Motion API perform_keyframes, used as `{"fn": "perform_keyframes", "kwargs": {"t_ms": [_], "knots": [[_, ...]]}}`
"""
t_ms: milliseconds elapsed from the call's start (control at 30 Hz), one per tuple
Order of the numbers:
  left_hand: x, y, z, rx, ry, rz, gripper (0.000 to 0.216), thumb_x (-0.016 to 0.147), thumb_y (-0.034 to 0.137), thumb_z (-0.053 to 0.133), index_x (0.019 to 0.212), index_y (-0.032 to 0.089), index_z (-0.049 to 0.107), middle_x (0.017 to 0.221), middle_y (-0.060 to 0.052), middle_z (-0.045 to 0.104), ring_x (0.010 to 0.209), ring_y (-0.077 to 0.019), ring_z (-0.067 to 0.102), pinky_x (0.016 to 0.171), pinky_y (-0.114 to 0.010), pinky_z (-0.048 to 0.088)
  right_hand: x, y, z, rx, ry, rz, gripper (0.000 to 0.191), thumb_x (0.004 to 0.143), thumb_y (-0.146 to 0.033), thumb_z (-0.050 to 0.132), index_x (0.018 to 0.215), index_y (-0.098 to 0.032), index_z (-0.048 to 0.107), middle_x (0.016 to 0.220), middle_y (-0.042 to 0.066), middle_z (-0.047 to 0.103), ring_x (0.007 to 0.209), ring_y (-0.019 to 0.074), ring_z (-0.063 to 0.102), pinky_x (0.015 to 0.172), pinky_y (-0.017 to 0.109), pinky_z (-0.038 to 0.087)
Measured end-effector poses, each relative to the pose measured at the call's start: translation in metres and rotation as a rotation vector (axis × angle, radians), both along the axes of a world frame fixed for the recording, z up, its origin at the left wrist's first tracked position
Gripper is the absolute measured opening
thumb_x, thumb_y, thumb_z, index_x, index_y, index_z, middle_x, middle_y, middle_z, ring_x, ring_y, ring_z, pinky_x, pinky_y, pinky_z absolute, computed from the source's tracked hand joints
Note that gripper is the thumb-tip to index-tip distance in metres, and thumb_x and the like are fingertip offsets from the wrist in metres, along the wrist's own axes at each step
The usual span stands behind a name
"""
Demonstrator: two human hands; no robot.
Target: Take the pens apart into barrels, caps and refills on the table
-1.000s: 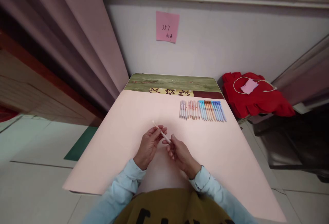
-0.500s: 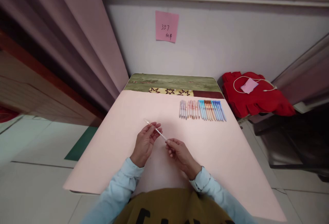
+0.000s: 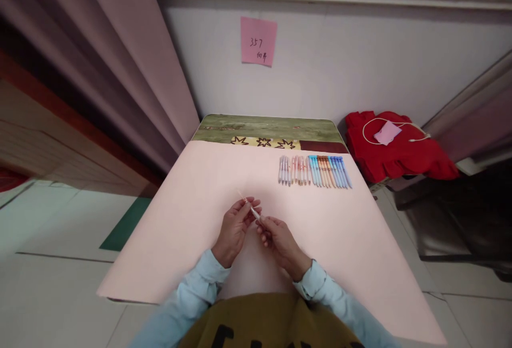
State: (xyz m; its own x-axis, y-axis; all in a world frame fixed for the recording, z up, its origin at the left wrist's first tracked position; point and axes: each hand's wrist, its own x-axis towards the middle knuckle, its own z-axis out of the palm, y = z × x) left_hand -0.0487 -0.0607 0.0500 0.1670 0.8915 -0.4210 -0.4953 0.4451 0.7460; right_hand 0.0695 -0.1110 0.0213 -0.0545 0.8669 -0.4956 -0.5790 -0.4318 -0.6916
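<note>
Both my hands meet over the middle of the pink sheet (image 3: 180, 220) that covers the table. My left hand (image 3: 235, 228) pinches a thin whitish pen (image 3: 248, 205) near its middle, fingers closed round it. My right hand (image 3: 279, 239) grips the pen's near end with its fingertips. The pen's far tip points away to the left. A neat row of pens (image 3: 314, 171), whitish, pink, blue and orange, lies side by side at the far right of the sheet, beyond my hands.
The green patterned table end (image 3: 266, 128) meets the wall, which carries a pink sticky note (image 3: 258, 41). A red cloth (image 3: 400, 151) with a white cable and a pink slip lies right of the table. Curtains hang at the left.
My hands drew apart with the pen stretched between them, then came together again; now they sit close, the pen shorter between them.
</note>
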Motion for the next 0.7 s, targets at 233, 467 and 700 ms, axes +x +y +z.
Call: {"fn": "perform_keyframes", "kwargs": {"t_ms": [233,467,700], "knots": [[-0.0003,0.0003,0.0003,-0.001,-0.002,-0.016,0.031,0.074,0.027,0.079,0.100,0.014,0.068,0.102,-0.010,0.073,0.084,-0.0168,0.069,0.082,-0.030,0.053,0.0016,-0.0002,-0.0025,-0.009,0.016,-0.006,0.045,0.071,-0.056,0.076,0.080,-0.013,0.067,0.062,-0.001,0.060,0.045,0.0055,0.046,0.043,0.020,0.029],[-0.0007,0.0000,0.0012,-0.017,-0.016,-0.036,0.027,0.077,0.024,0.076,0.101,0.013,0.068,0.107,-0.012,0.072,0.087,-0.0180,0.069,0.085,-0.032,0.053,0.0021,-0.0008,-0.0020,0.011,-0.006,-0.016,0.046,0.071,-0.057,0.076,0.079,-0.013,0.067,0.062,-0.001,0.060,0.046,0.0053,0.045,0.043,0.020,0.029],[0.0025,-0.0003,0.0026,0.030,-0.005,-0.032,0.030,0.076,0.029,0.077,0.100,0.014,0.068,0.105,-0.011,0.073,0.088,-0.0174,0.068,0.085,-0.031,0.052,0.0002,-0.0024,0.0036,0.029,-0.081,-0.024,0.045,0.072,-0.057,0.075,0.079,-0.013,0.067,0.062,-0.001,0.060,0.046,0.0055,0.045,0.044,0.021,0.029]]}}
